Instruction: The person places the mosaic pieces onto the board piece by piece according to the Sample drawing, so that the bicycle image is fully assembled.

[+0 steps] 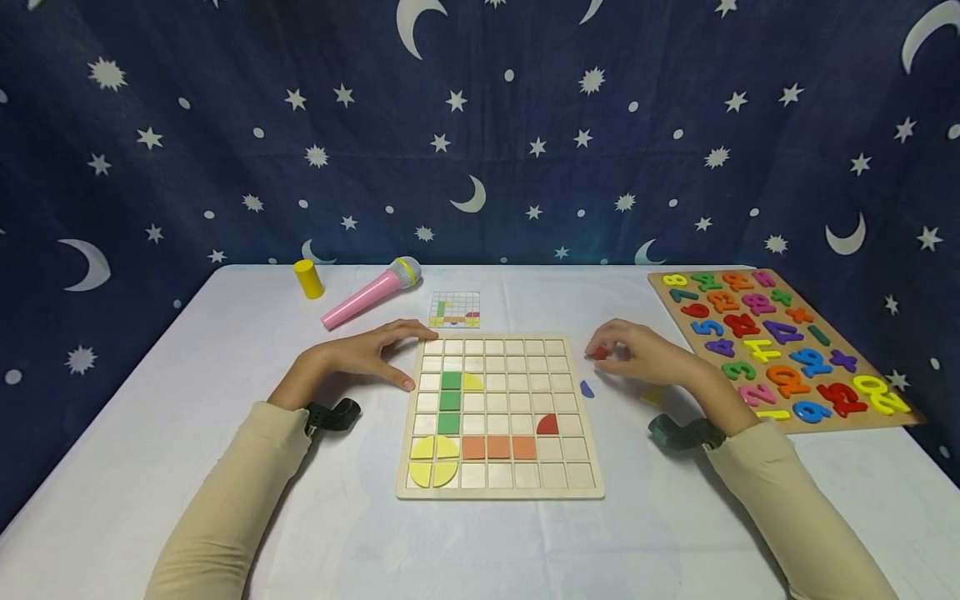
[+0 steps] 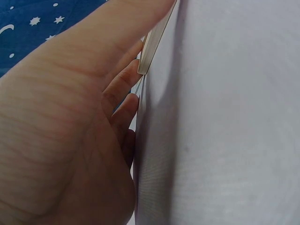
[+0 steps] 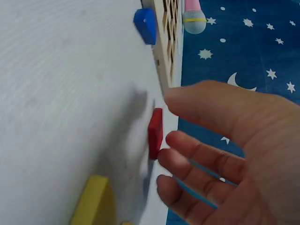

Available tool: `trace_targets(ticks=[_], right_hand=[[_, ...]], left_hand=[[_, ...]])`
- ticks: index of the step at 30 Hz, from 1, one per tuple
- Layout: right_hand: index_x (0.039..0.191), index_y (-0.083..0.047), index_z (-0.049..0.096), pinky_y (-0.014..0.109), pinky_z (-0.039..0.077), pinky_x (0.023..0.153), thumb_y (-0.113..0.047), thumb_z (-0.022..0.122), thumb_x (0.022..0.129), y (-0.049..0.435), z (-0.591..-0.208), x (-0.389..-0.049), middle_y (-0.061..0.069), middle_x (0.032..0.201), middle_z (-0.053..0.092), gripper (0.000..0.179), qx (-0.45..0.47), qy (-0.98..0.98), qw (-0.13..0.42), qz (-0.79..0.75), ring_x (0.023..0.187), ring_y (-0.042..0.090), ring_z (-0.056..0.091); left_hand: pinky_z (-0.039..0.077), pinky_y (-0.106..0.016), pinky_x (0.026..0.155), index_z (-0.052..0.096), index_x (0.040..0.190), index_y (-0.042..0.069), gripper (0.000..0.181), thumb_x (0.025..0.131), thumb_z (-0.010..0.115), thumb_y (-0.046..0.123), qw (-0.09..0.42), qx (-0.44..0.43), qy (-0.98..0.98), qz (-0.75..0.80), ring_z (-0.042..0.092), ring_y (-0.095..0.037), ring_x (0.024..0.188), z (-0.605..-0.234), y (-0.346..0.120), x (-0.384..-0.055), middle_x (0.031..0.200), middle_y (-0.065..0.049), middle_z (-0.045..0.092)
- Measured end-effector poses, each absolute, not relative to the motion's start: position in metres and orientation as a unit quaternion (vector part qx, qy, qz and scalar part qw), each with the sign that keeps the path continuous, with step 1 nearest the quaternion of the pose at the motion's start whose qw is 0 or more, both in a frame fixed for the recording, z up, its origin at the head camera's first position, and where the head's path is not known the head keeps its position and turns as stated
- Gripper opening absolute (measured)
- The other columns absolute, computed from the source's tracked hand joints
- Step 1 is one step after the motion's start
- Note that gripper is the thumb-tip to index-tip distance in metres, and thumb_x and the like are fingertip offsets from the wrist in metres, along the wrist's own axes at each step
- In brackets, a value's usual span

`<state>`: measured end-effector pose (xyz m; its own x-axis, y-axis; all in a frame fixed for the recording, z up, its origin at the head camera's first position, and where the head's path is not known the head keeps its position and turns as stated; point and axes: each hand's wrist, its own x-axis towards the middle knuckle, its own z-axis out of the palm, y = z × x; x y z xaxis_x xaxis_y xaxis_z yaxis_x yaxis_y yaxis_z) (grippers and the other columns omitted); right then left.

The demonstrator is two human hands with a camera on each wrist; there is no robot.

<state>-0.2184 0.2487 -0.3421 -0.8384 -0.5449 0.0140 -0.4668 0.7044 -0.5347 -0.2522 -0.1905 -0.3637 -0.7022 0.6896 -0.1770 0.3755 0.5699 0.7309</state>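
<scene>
Red and hard-edged, the small piece (image 1: 599, 353) lies on the tabletop (image 1: 337, 542) just beyond the right side of the board (image 1: 499, 493), beneath the right hand (image 1: 637, 354). Those fingers are loosely bent, thumb wide of them; whether a fingertip touches it, I can't tell. I'd guess it light, stiff, a bit slick and not easily broken, best pinched by opposite edges. The left hand (image 1: 367, 350) spreads its fingers at the board's far left corner

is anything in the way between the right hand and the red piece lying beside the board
Nothing visible is: the right hand is right at the red piece. The blue piece and a yellow piece lie nearer the person, not between them.
</scene>
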Motion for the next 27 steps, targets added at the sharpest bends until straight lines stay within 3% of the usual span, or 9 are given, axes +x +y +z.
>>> trace_targets(ticks=[7,16,27], right_hand=[[0.108,-0.004,0.069,0.034,0.048,0.078,-0.005,0.072,0.086,0.2502,-0.3442,-0.2189,0.007,0.101,0.064,0.021,-0.244,0.930,0.075,-0.263,0.090,0.023,0.052],[0.097,-0.008,0.070,0.030,0.046,0.074,-0.006,0.074,0.086,0.2457,-0.3484,-0.2196,0.002,0.092,0.065,0.012,-0.249,0.928,0.058,-0.271,0.085,0.021,0.052],[0.101,-0.006,0.068,0.026,0.049,0.070,-0.005,0.075,0.083,0.2456,-0.3436,-0.2200,-0.001,0.087,0.063,0.019,-0.269,0.923,0.084,-0.262,0.082,0.019,0.052]], left_hand=[[0.011,-0.058,0.117,0.041,0.148,0.020,0.083,0.078,0.083,0.030,0.238,0.306,0.853,0.351,0.014,-0.032,0.146,-0.3621,-0.1907,-0.2511,0.158,-0.009,0.023],[0.010,-0.058,0.117,0.041,0.147,0.018,0.082,0.078,0.084,0.029,0.233,0.315,0.850,0.354,0.013,-0.033,0.146,-0.3627,-0.1911,-0.2508,0.157,-0.011,0.025],[0.010,-0.059,0.117,0.041,0.148,0.018,0.082,0.078,0.083,0.028,0.234,0.310,0.851,0.354,0.013,-0.033,0.146,-0.3618,-0.1918,-0.2515,0.157,-0.012,0.024]])
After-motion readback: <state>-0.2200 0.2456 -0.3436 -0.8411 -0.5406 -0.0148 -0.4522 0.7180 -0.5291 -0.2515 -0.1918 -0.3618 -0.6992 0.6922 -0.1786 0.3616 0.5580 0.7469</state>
